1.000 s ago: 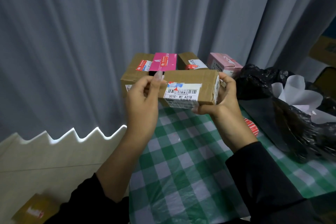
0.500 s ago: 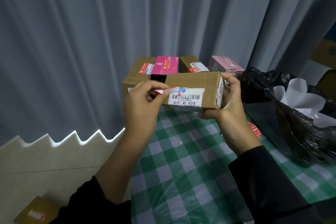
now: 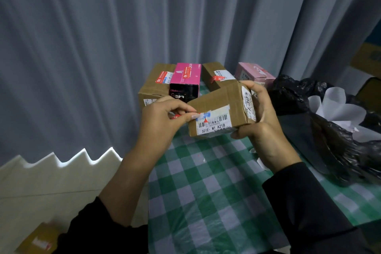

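Observation:
A small brown cardboard parcel [image 3: 218, 99] with a white barcode label [image 3: 214, 122] hangs in the air above the green-and-white checked tablecloth [image 3: 198, 187]. My right hand [image 3: 261, 128] grips its right end, fingers over the top and thumb underneath. My left hand [image 3: 162, 121] is at the parcel's left end and pinches the peeled red-and-white corner of the label between thumb and forefinger. The parcel is tilted, its right end higher.
Behind the parcel stand a larger brown box [image 3: 154, 84], a magenta box [image 3: 185, 80], another brown box [image 3: 214, 76] and a pale pink box [image 3: 253, 74]. A black plastic bag [image 3: 329, 134] holding white paper [image 3: 338, 107] lies at the right. A grey curtain hangs behind; a box [image 3: 37, 241] lies on the floor.
The parcel has come lower and tilted, right end up. My left fingers went from resting on the parcel's left end to pinching the label's corner, which has lifted off.

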